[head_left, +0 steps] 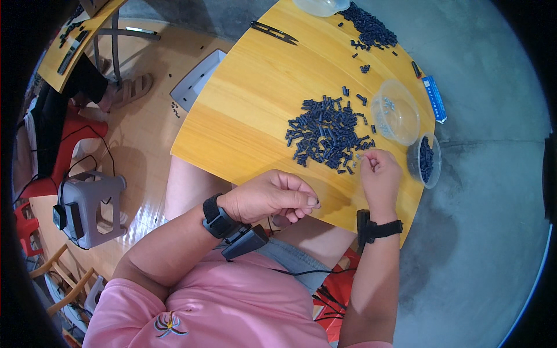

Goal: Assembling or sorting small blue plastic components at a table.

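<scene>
Head view: from my seat at a distance, I take the large pile of small dark parts [325, 130] as my landmark; it lies loose in the middle of the yellow wooden table [232, 124], with strays around its edges. The right hand [380, 171] is at the pile's near right corner, thumb and fingers closed in a pinch just beside the outermost pieces; I cannot tell whether a part is caught between them. The left hand [272, 197] is on the near side of the pile, apart from it, by the table's near edge. Its fingers are curled in and the thumb is closed against the forefinger; a dark speck shows at the tips, but I cannot tell whether that is a held part.

Right of the pile I see a clear round tub [404, 123] with a few small pale pieces inside, and, nearer the person, a smaller clear tub [414, 159] holding more dark parts. A blue box [434, 98] lies beyond the first tub, farther right of the pile. Well beyond the pile sit a second heap of dark parts [371, 28] and, to its left, black snips [274, 33].
</scene>
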`<action>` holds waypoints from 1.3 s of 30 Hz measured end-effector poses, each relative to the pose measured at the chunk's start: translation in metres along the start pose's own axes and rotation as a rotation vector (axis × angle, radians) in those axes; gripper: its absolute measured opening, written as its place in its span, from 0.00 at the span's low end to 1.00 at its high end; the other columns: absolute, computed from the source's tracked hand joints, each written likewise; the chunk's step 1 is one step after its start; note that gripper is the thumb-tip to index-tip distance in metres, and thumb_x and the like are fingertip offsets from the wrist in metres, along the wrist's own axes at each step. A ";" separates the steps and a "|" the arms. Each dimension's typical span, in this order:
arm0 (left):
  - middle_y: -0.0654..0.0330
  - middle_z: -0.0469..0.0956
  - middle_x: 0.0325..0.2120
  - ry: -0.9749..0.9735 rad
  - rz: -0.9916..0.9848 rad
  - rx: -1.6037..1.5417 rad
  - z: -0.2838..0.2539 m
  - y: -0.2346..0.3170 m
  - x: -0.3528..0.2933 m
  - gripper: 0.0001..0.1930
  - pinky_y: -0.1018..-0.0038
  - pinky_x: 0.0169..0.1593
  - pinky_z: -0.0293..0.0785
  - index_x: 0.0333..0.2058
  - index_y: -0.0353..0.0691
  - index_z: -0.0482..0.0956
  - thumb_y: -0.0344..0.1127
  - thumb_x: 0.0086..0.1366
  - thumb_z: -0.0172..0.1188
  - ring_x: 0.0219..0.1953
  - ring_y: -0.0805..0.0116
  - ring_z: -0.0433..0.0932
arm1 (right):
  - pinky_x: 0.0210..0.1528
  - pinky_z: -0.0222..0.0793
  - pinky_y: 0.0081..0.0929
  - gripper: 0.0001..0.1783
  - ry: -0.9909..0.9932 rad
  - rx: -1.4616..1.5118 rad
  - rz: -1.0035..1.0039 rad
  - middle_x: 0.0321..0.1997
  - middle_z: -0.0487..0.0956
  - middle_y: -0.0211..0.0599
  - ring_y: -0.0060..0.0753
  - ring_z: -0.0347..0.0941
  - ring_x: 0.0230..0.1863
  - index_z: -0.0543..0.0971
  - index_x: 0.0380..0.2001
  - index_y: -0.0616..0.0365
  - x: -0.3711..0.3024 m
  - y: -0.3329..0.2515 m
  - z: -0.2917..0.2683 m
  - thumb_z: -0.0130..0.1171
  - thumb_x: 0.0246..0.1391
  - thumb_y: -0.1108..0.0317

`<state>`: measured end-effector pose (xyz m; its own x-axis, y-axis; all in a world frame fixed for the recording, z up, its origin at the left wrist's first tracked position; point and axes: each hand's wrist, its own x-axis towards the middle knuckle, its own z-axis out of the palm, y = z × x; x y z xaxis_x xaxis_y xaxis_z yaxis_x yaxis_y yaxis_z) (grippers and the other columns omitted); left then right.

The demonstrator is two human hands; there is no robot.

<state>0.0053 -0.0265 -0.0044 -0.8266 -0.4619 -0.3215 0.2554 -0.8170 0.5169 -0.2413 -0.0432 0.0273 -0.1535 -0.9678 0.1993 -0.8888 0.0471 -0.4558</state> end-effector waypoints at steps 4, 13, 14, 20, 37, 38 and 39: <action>0.62 0.80 0.32 0.003 0.000 -0.010 0.000 0.000 0.000 0.10 0.81 0.38 0.75 0.40 0.34 0.78 0.33 0.63 0.59 0.31 0.77 0.77 | 0.31 0.70 0.31 0.04 -0.010 -0.027 0.013 0.25 0.75 0.42 0.39 0.74 0.26 0.78 0.27 0.62 0.000 -0.001 -0.006 0.59 0.44 0.76; 0.61 0.80 0.34 -0.002 -0.002 -0.004 -0.001 -0.001 0.000 0.10 0.81 0.39 0.75 0.40 0.33 0.77 0.32 0.63 0.59 0.31 0.77 0.77 | 0.32 0.69 0.31 0.05 -0.031 -0.037 -0.043 0.26 0.75 0.42 0.41 0.74 0.27 0.80 0.29 0.61 -0.003 -0.001 0.000 0.59 0.45 0.76; 0.61 0.80 0.34 -0.001 -0.002 -0.004 -0.002 -0.001 0.000 0.10 0.81 0.39 0.75 0.40 0.33 0.77 0.32 0.63 0.59 0.31 0.77 0.77 | 0.32 0.69 0.32 0.05 -0.032 -0.038 -0.050 0.26 0.75 0.42 0.41 0.74 0.27 0.80 0.28 0.61 -0.002 -0.002 0.001 0.59 0.45 0.76; 0.61 0.80 0.34 -0.008 -0.001 -0.013 -0.001 0.000 0.000 0.10 0.80 0.39 0.75 0.41 0.33 0.77 0.32 0.63 0.59 0.31 0.77 0.77 | 0.32 0.69 0.34 0.04 -0.042 -0.083 -0.097 0.26 0.75 0.41 0.42 0.73 0.28 0.79 0.27 0.60 0.001 -0.002 0.002 0.59 0.44 0.76; 0.61 0.80 0.33 -0.020 -0.001 -0.026 -0.003 -0.001 0.002 0.09 0.79 0.39 0.76 0.40 0.33 0.77 0.32 0.63 0.58 0.31 0.76 0.78 | 0.27 0.69 0.27 0.04 0.047 0.059 0.005 0.23 0.74 0.39 0.34 0.72 0.23 0.78 0.24 0.63 -0.007 0.011 -0.001 0.59 0.40 0.78; 0.61 0.80 0.33 -0.021 -0.003 -0.025 -0.004 -0.002 0.002 0.09 0.79 0.39 0.76 0.40 0.33 0.77 0.32 0.63 0.58 0.31 0.76 0.78 | 0.27 0.69 0.27 0.04 0.048 0.079 0.025 0.23 0.75 0.39 0.34 0.72 0.22 0.78 0.24 0.62 -0.007 0.009 0.001 0.59 0.40 0.78; 0.61 0.80 0.34 -0.016 -0.004 -0.020 -0.004 -0.002 0.001 0.10 0.79 0.39 0.76 0.40 0.33 0.77 0.32 0.63 0.58 0.31 0.76 0.78 | 0.27 0.69 0.27 0.04 0.049 0.100 0.043 0.23 0.75 0.40 0.34 0.72 0.22 0.78 0.25 0.62 -0.006 0.007 0.003 0.60 0.41 0.78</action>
<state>0.0056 -0.0271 -0.0090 -0.8357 -0.4532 -0.3103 0.2623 -0.8257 0.4994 -0.2456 -0.0382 0.0198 -0.2141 -0.9520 0.2187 -0.8337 0.0614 -0.5488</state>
